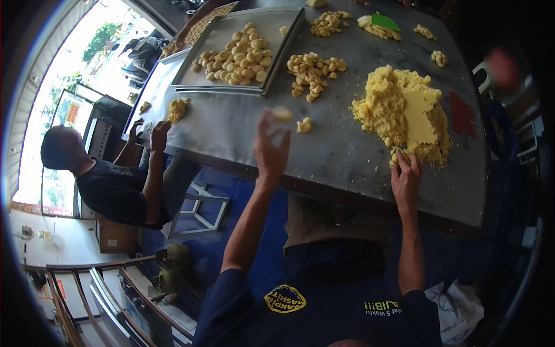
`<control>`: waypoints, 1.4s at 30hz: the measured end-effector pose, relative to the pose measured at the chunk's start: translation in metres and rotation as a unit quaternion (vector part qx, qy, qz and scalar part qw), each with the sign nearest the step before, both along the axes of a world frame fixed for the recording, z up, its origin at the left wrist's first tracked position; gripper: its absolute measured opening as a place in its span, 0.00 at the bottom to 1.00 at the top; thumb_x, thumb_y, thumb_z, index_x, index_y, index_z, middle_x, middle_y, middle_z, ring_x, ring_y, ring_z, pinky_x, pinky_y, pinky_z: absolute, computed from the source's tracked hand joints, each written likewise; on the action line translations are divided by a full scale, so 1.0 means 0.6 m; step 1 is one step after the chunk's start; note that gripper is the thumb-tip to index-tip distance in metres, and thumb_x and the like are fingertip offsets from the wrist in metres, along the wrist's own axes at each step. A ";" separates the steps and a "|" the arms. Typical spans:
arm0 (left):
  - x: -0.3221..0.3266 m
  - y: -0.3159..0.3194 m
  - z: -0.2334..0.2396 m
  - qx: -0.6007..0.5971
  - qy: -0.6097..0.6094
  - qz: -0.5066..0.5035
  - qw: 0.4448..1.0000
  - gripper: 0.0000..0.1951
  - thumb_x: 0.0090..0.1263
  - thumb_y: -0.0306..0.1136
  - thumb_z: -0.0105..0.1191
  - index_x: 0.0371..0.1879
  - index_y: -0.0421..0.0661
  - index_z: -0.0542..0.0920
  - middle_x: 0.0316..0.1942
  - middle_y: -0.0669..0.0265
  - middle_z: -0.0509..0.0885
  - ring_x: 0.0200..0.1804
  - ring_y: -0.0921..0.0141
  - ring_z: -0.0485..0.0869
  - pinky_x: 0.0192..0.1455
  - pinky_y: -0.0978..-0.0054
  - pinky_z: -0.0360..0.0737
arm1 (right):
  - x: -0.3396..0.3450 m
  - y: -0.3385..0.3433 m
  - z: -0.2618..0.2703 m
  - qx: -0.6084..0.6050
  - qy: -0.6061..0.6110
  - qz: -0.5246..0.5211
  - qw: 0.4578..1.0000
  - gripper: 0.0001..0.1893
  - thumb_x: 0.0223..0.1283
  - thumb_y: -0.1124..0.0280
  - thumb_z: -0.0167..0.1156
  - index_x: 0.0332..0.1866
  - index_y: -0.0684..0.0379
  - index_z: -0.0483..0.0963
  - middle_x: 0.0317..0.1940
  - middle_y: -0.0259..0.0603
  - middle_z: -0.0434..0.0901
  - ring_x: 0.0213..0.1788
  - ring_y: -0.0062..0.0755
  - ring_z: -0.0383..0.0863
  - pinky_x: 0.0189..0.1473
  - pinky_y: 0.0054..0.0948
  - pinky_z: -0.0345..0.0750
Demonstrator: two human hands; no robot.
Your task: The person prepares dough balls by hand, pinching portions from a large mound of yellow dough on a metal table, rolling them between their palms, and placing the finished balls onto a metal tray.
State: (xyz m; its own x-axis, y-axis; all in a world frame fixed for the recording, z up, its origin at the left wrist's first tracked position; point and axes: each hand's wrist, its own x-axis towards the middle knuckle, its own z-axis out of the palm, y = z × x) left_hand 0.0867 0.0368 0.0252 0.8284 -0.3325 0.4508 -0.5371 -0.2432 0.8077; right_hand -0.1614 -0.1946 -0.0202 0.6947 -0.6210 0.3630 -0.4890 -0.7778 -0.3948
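Observation:
My left hand [272, 149] is raised over the metal table, fingers apart and blurred. A pale round dough ball [282, 114] is at its fingertips; whether they grip it or it is loose, I cannot tell. Right of it lies a small dough lump [304, 125]. My right hand [406, 173] pinches a bit of yellow crumbly filling [396, 157] at the near edge of a large yellow mound [386, 104]. A pile of small dough pieces [310, 71] lies farther back. Many smooth round balls [243, 58] are heaped on a metal tray [225, 90].
A co-worker [117, 186] sits at the left end, hands near a small yellow heap [177, 110]. A red scraper [461, 113] lies right of the mound; a green scraper [385, 21] rests on dough at the back. The table's near edge [329, 193] runs before me.

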 end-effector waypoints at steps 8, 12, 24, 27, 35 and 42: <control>0.058 -0.042 -0.069 0.253 -0.087 -0.066 0.961 0.14 0.63 0.33 0.65 0.46 0.43 0.84 0.46 0.53 0.84 0.48 0.54 0.84 0.52 0.59 0.79 | -0.016 -0.044 0.019 0.103 -0.016 0.010 0.994 0.19 0.62 0.81 0.61 0.59 0.66 0.78 0.52 0.54 0.76 0.52 0.54 0.79 0.54 0.45 0.77; 0.042 -0.042 -0.081 0.088 0.091 -0.079 0.989 0.10 0.74 0.34 0.57 0.46 0.41 0.83 0.42 0.54 0.83 0.39 0.63 0.87 0.42 0.66 0.83 | -0.036 0.031 0.021 -0.104 0.032 -0.019 0.994 0.21 0.63 0.83 0.57 0.62 0.65 0.77 0.57 0.53 0.75 0.56 0.53 0.77 0.59 0.44 0.76; 0.054 -0.098 -0.067 -0.002 0.219 -0.078 0.973 0.13 0.72 0.36 0.60 0.44 0.37 0.83 0.27 0.63 0.86 0.28 0.74 0.83 0.35 0.71 0.80 | -0.015 -0.049 0.006 0.051 0.043 0.043 0.997 0.18 0.58 0.85 0.59 0.55 0.68 0.80 0.45 0.54 0.79 0.51 0.55 0.80 0.53 0.44 0.76; 0.062 -0.097 -0.071 0.031 0.137 -0.083 0.987 0.10 0.70 0.33 0.60 0.40 0.38 0.82 0.31 0.60 0.85 0.32 0.69 0.84 0.38 0.68 0.80 | -0.014 -0.048 0.056 0.079 0.134 0.059 0.986 0.18 0.58 0.85 0.59 0.55 0.68 0.80 0.47 0.54 0.78 0.55 0.55 0.78 0.56 0.45 0.75; 0.067 -0.072 -0.107 0.162 -0.009 -0.155 0.974 0.09 0.65 0.33 0.60 0.34 0.40 0.79 0.36 0.55 0.82 0.48 0.55 0.80 0.53 0.61 0.76 | -0.053 -0.008 -0.006 -0.031 0.040 0.012 0.999 0.22 0.64 0.84 0.54 0.65 0.70 0.71 0.65 0.57 0.69 0.65 0.57 0.70 0.64 0.45 0.72; 0.063 -0.080 -0.096 0.199 0.013 -0.123 0.972 0.09 0.67 0.33 0.56 0.37 0.39 0.79 0.40 0.55 0.81 0.49 0.54 0.81 0.52 0.60 0.77 | -0.022 -0.037 -0.015 0.029 -0.018 0.026 0.999 0.18 0.60 0.85 0.57 0.57 0.70 0.79 0.49 0.56 0.79 0.53 0.56 0.78 0.56 0.45 0.76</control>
